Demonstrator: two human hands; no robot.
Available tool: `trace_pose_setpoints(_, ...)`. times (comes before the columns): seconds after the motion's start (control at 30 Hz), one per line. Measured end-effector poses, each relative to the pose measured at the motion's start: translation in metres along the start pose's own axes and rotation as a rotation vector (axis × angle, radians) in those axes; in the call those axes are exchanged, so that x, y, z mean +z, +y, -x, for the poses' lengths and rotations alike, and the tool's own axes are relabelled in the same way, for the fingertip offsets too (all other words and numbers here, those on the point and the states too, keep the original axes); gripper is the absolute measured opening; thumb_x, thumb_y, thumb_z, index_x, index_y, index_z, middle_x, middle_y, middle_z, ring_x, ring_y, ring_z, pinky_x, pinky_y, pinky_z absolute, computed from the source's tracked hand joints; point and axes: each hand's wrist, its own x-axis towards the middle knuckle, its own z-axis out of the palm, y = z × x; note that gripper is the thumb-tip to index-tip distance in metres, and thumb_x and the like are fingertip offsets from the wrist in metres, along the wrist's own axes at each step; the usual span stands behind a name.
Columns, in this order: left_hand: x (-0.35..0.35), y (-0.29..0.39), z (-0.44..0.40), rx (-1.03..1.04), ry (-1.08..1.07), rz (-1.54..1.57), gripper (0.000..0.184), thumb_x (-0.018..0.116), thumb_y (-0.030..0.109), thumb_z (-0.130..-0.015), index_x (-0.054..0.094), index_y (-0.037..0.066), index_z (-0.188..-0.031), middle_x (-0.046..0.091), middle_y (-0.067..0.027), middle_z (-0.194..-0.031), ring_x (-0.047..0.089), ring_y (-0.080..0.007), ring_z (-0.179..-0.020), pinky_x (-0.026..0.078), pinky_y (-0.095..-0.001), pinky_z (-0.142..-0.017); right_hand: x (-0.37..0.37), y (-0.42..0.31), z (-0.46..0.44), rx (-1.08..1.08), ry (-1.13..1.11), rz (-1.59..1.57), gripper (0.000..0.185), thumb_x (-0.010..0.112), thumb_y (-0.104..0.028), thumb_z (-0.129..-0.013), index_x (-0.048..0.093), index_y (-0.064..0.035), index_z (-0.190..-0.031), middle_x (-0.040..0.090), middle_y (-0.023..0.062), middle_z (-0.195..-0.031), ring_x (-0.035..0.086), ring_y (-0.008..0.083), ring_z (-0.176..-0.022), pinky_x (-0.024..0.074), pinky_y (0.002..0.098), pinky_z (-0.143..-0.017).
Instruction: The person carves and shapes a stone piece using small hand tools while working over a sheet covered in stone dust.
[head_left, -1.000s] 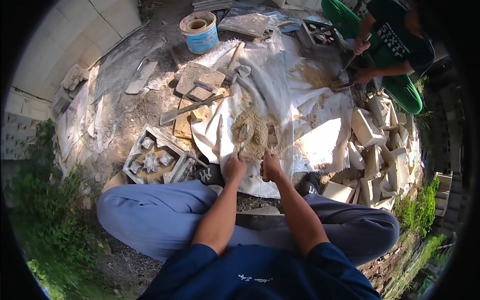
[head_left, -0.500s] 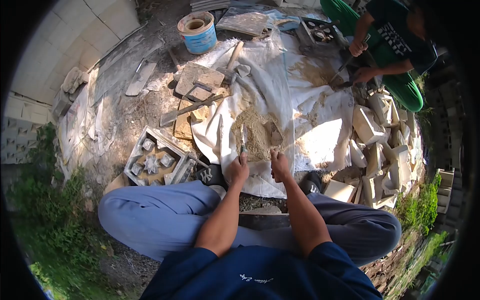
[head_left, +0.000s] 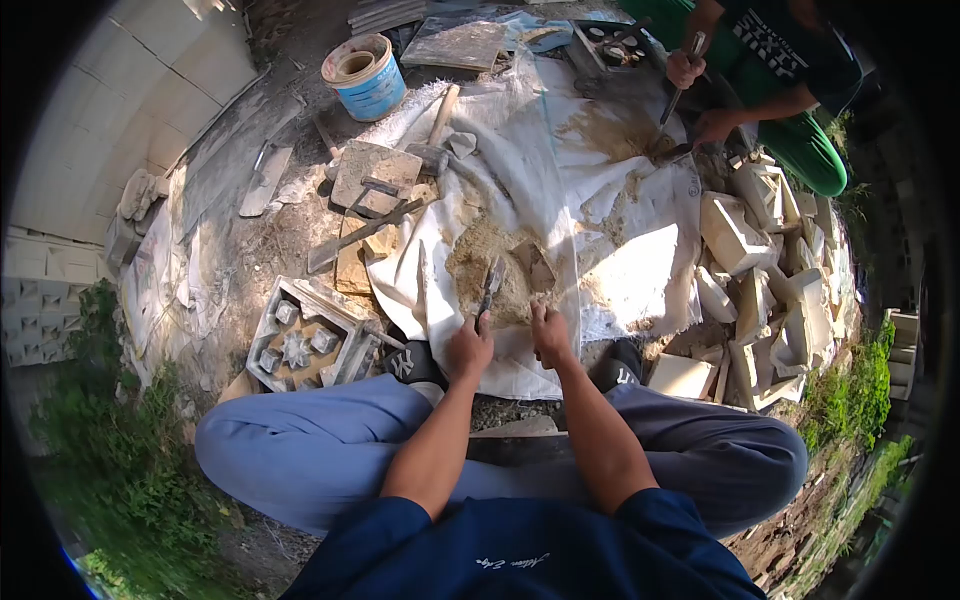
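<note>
My left hand (head_left: 470, 348) is closed round the handle of a narrow trowel (head_left: 493, 277), its blade pointing away over a heap of damp sandy mix (head_left: 476, 246). My right hand (head_left: 550, 335) grips a second, broader trowel (head_left: 538, 266), whose dusty blade lies at the right side of the heap; its handle is mostly covered by my fingers. Beneath the mix spreads a wrinkled white sheet (head_left: 511, 376). Left of my feet sits a metal mould (head_left: 255, 345) with a star shape and several blocks inside.
A hammer (head_left: 440, 120), a dusty square board (head_left: 372, 172) and a long flat bar (head_left: 350, 240) lie ahead to the left. Behind them stands a blue bucket (head_left: 372, 92). Pale cast blocks (head_left: 735, 235) are piled right. A co-worker in green trousers (head_left: 815, 165) holds tools.
The left trowel's blade has swung slightly to the right, and the right hand has shifted a little left. My view has turned slightly; both hands keep their grip.
</note>
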Motion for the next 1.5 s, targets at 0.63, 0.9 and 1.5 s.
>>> trace_pose_setpoints(0.63,-0.002,0.011,-0.018,0.220,-0.011,-0.228,0.048,0.045,0.048,-0.098,0.057,0.002,-0.105,0.065,-0.0307,-0.089,0.061,-0.0508,-0.090,0.046,-0.0596,-0.079,-0.015,0.009,-0.018,-0.008,-0.098,-0.191,0.052,0.045,-0.051,-0.099,0.051,-0.0025,-0.080,0.044,0.0055,-0.051,0.043,0.0179,-0.033,0.0343,0.0376,-0.032)
trace_pose_setpoints(0.9,-0.001,-0.002,-0.011,0.213,-0.109,-0.299,0.043,0.042,0.044,-0.100,0.056,0.005,-0.111,0.065,-0.0296,-0.093,0.062,-0.0490,-0.094,0.047,-0.0581,-0.081,-0.040,-0.017,-0.023,0.233,-0.271,-0.229,0.050,0.044,-0.052,-0.099,0.051,-0.0032,-0.089,0.043,0.0039,-0.057,0.039,0.0147,-0.039,0.0304,0.0335,-0.035)
trace_pose_setpoints(1.5,0.013,0.000,0.003,0.223,-0.069,-0.267,0.042,0.040,0.045,-0.101,0.055,0.006,-0.103,0.066,-0.0297,-0.089,0.063,-0.0489,-0.088,0.048,-0.0580,-0.078,-0.035,-0.012,-0.022,0.174,-0.225,-0.190,0.055,0.045,-0.056,-0.098,0.053,-0.0014,-0.091,0.043,0.0033,-0.055,0.040,0.0151,-0.038,0.0326,0.0343,-0.034)
